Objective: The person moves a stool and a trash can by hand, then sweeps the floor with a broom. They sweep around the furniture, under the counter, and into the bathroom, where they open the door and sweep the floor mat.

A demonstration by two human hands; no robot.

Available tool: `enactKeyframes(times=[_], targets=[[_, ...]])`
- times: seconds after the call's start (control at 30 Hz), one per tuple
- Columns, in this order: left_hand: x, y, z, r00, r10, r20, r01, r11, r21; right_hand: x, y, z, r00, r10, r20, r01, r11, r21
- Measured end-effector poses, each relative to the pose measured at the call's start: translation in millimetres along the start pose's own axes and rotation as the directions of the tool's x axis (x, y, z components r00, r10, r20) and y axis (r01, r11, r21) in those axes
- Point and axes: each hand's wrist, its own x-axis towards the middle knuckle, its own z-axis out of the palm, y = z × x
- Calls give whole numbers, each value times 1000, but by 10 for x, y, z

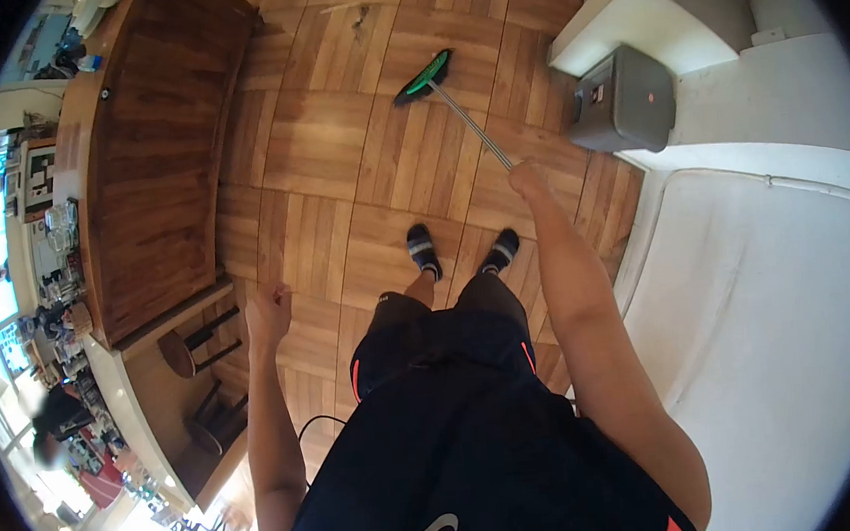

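My right hand [528,179] is wrapped round the metal handle of a broom [474,128]. The handle slants forward and left to a green broom head with dark bristles [423,78], which rests on the wood-patterned floor [320,134] ahead of my feet. Off to my left side hangs my left hand [269,315], its fingers curled in and nothing visible in them. It is nearest to the wooden counter and a stool, touching neither. Dark slippers with a light band [424,252] are on my feet.
A grey bin [624,100] stands to the right against a white wall [759,319]. A brown wood-panelled counter [152,157] runs along the left, with stools [180,353] beside it. Farther left are crowded shelves and another person [57,412]. A dark cable [315,421] shows by my left side.
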Motion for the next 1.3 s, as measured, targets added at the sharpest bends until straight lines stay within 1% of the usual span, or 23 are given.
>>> enactKeyframes(times=[0.07, 0.13, 0.17, 0.2, 0.27, 0.3, 0.37, 0.47, 0.57, 0.67, 0.73, 0.77, 0.8, 0.87, 1.03, 1.07, 1.1, 1.13, 1.17, 1.2, 1.23, 1.27, 1.3], targets=[[-139, -555, 107, 995, -96, -21, 95, 994, -47, -126, -21, -368, 999, -44, -14, 44, 999, 14], [-270, -1106, 304, 964, -247, 99, 248, 969, -4, -171, 482, -390, 951, -259, -170, 226, 955, -191], [-356, -1333, 457, 952, -281, 120, 284, 959, -9, -568, 496, -656, 966, -246, -73, 211, 923, -321], [-478, -1462, 589, 926, -341, 159, 358, 930, -89, -963, 433, -881, 998, 9, -55, -18, 984, -175], [-603, -1545, 806, 866, -435, 248, 488, 842, -229, -1323, 729, -1064, 998, -60, -21, 50, 942, -331], [-577, -1506, 867, 812, -474, 340, 564, 787, -251, -1472, 917, -1100, 991, 42, -130, -50, 997, -62], [-415, -1379, 962, 680, -518, 519, 702, 664, -258, -1636, 974, -1296, 980, 109, -168, -112, 994, -3], [-84, -1166, 1076, 676, -472, 566, 668, 716, -202, -1213, 1077, -1414, 981, 141, -134, -162, 973, -162], [501, -731, 879, 749, -366, 552, 647, 581, -493, 174, 1334, -1499, 997, -8, -73, -10, 970, -243], [716, -31, 387, 787, -475, 393, 593, 409, -694, 1461, 1193, -1588, 967, -253, 11, 237, 888, -395], [704, 176, 305, 799, -427, 423, 595, 467, -654, 1974, 538, -1913, 960, -281, 6, 267, 905, -331], [688, 280, 309, 803, -407, 435, 593, 486, -641, 1840, -204, -2332, 986, -164, -29, 156, 972, -177], [728, 431, 242, 775, -421, 472, 631, 471, -616, 2167, -505, -2330, 990, -130, -57, 122, 984, -133], [774, 815, 45, 707, -443, 552, 708, 432, -559, 2670, -1078, -2329, 972, -234, -22, 225, 952, -209], [791, 1050, 2, 596, -569, 567, 798, 335, -501, 2450, -1751, -3057, 978, -205, 26, 205, 947, -247], [739, 1003, 83, 584, -581, 567, 804, 317, -503, 2244, -1635, -3238, 985, -168, 26, 169, 960, -224], [654, 894, 212, 596, -586, 550, 795, 334, -506, 2224, -1286, -3241, 947, -310, -78, 281, 924, -259], [556, 739, 371, 610, -587, 533, 785, 355, -508, 2205, -853, -3264, 930, -364, -57, 324, 881, -345], [529, 658, 482, 625, -586, 516, 774, 377, -509, 1910, -677, -3474, 961, -278, 4, 255, 877, -406], [571, 675, 539, 533, -654, 537, 834, 300, -463, 1732, -278, -3544, 946, -318, -61, 267, 873, -408], [621, 714, 597, 434, -709, 556, 884, 217, -413, 1289, -242, -3798, 981, -185, -57, 149, 910, -388], [688, 753, 659, 331, -753, 569, 923, 133, -361, 987, -86, -3967, 986, -153, -72, 110, 904, -412], [758, 785, 754, 393, -765, 511, 876, 143, -461, 755, 20, -4077, 992, -92, -90, 47, 908, -415]])
